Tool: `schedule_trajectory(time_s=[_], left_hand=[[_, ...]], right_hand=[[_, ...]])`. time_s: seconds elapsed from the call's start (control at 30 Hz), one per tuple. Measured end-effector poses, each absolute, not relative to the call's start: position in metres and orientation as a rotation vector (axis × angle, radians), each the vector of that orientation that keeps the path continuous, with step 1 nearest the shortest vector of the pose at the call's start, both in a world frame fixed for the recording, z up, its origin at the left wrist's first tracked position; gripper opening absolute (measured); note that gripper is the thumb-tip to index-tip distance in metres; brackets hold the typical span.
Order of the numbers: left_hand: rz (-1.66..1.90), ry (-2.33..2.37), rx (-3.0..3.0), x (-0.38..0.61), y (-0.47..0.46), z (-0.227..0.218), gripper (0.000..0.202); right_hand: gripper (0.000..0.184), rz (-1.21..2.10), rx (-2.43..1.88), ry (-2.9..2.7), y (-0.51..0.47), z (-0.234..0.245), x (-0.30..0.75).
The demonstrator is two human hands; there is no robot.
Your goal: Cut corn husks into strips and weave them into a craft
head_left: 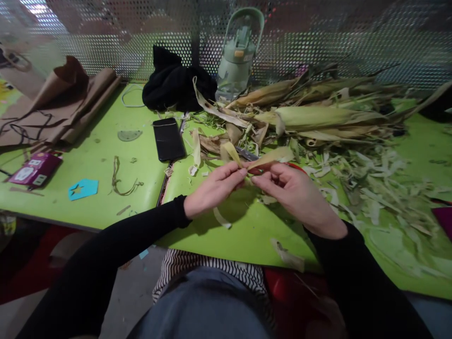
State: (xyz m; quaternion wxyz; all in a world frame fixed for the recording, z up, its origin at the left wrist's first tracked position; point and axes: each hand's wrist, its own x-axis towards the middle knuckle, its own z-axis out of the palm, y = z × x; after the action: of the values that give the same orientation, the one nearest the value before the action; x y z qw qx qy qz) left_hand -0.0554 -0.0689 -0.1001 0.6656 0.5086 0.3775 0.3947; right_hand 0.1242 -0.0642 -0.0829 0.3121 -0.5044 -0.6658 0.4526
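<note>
Between my two hands, above the green table, is a pale strip of corn husk [271, 157]. My left hand [218, 188] pinches it near its middle, where one end [231, 154] folds up and back. Close beside, my right hand [294, 193] grips the strip with thumb and fingers, the fingertips of both hands nearly touching. The longer part of the husk points up and right past my right fingers. Part of a red-handled tool [297, 167] shows behind my right hand; a grey blade-like piece [247, 154] lies just beyond the fingers.
A pile of corn husks [318, 117] covers the back right, with shredded strips [391, 193] in front. Behind stands a green bottle [237, 61] beside a black cloth [180, 80]. A phone [168, 139], blue tag [83, 189], purple box [36, 169] and brown paper [67, 103] lie left.
</note>
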Motion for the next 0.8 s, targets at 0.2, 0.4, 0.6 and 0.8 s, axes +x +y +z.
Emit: schedule_trajectory(time_s=[0.2, 0.4, 0.6, 0.8], left_hand=[[0.82, 0.848, 0.972, -0.058, -0.07, -0.09, 0.024], [0.814, 0.794, 1.121, -0.062, -0.069, -0.096, 0.031], [0.982, 0.857, 1.174, -0.056, -0.073, -0.095, 0.026], [0.963, 0.903, 1.2, -0.057, -0.077, -0.088, 0.025]], right_hand=[[0.039, 1.272, -1.257, -1.706, -0.071, -0.075, 0.127], [0.015, 1.049, -1.239, -1.67, -0.069, -0.08, 0.123], [0.011, 0.794, -1.206, -1.658, -0.075, -0.08, 0.116], [0.011, 0.83, -1.198, -1.629, -0.076, -0.074, 0.12]])
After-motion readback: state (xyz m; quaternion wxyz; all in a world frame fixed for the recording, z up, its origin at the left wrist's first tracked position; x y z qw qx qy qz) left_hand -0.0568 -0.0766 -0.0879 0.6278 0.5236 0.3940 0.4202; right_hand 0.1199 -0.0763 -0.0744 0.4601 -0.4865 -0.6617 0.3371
